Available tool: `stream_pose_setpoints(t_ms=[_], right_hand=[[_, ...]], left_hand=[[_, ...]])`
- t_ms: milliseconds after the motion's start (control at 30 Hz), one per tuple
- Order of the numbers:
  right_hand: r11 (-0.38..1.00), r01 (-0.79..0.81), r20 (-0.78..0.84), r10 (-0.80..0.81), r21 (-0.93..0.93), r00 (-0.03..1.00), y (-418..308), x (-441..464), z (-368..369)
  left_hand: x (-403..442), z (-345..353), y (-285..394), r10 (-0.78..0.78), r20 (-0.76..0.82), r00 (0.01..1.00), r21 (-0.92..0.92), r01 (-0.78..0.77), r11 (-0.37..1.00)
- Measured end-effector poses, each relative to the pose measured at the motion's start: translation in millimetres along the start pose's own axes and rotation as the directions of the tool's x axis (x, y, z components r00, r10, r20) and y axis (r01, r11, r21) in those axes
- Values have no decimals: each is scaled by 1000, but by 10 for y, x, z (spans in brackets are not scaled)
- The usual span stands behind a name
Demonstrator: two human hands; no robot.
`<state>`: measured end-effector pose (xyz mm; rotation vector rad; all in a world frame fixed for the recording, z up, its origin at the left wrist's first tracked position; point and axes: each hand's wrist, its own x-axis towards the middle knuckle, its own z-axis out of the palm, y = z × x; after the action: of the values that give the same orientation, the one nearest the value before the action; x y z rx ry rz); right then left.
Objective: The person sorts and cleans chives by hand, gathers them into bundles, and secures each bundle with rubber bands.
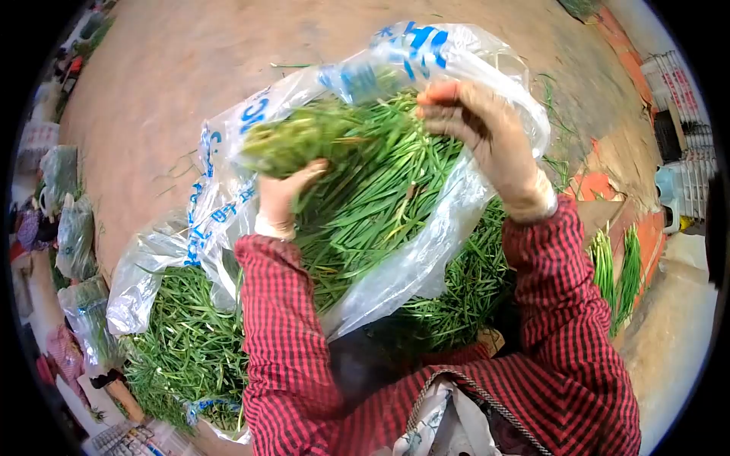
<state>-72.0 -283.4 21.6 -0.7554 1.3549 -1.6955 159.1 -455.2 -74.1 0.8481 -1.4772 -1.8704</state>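
My left hand [286,196], in a pale glove, is closed around the blurred end of a bunch of garlic chives [300,137], with its thumb lying across the stalks. More loose chives [403,186] spread in front of me on a clear plastic bag [426,262] with blue printing, which is opened out around them. Over the right side of this pile hangs my right hand [490,133], also gloved. Its fingers are somewhat blurred, stretched out and bent toward the left, with nothing visible in them.
Another heap of greens [190,327] lies to the left, and more greens [471,289] sit under the bag at right. Two small bundles [614,273] rest on the right. Wrapped bundles [74,235] line the left side; crates [688,114] stand at the far right.
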Motion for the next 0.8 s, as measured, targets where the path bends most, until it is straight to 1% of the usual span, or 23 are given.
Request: stream_pose_setpoints(t_ms=[33,67,100,133,167,200,233,267,300,367,400,433,467,500,533,567,600,633,667,700,733,767,800], right_hand=[[998,-29,63,25,58,998,36,-70,41],[1000,-19,85,17,15,996,150,-105,95],[994,-68,79,61,82,995,259,-118,152],[989,-70,58,63,128,996,354,-118,218],[983,-72,38,66,172,997,445,-100,288],[975,-67,37,60,213,997,539,-38,365],[975,-79,-1,81,206,997,538,18,504],[998,-14,36,12,65,999,624,114,588],[996,55,79,-49,-76,996,708,191,668],[989,-144,190,134,39,973,637,192,981],[1000,4,222,-7,15,975,679,174,1119],[996,-84,301,77,11,951,676,178,1141],[992,-50,310,84,-117,947,660,119,1138],[971,-14,319,92,-240,943,576,62,1175],[937,112,329,3,-332,944,597,53,1192],[939,107,331,8,-327,943,649,59,1197],[961,99,332,-8,-258,943,726,81,1179],[978,92,334,-24,-190,942,794,109,1146],[980,173,429,-115,-98,896,826,153,1014],[992,80,323,-46,-94,945,761,145,945],[998,-10,211,24,-69,977,695,139,875],[967,-78,139,114,-244,984,845,214,559],[902,-161,65,203,-401,977,989,289,247]], left_hand=[[-41,-154,29,-120,-95,988,-129,107,986],[-33,-380,-147,-119,-149,982,-249,79,965],[-40,-560,-319,-122,-202,972,-364,41,931],[-104,-537,-260,-58,-185,981,-291,2,957],[-164,-474,-232,-54,-191,980,-287,-3,958],[-223,-325,-144,-43,-199,979,-230,-4,973],[-248,-249,-99,-34,-204,978,-173,-2,985],[-100,-563,-626,-25,48,999,-330,39,943],[-189,-127,-80,129,25,991,325,-131,937],[-226,193,21,156,104,982,120,-168,978],[-252,187,-52,276,144,950,298,-307,904],[-207,86,-84,406,317,857,588,-513,625],[-161,-16,-119,513,472,717,737,-641,217],[-190,-81,-160,504,501,703,779,-621,91],[-219,-145,-199,495,530,688,806,-591,-40],[-249,-208,-234,485,558,673,815,-554,-169],[-268,-307,-271,481,389,786,763,-567,309],[-290,-318,-185,387,242,890,530,-455,716],[-314,-272,-129,249,150,957,299,-284,911],[-351,-210,-10,287,124,950,289,-311,905],[-436,-275,20,182,54,982,261,-190,946],[-551,-366,65,70,-9,997,227,-67,972],[-672,-589,52,14,-65,998,22,-13,1000]])
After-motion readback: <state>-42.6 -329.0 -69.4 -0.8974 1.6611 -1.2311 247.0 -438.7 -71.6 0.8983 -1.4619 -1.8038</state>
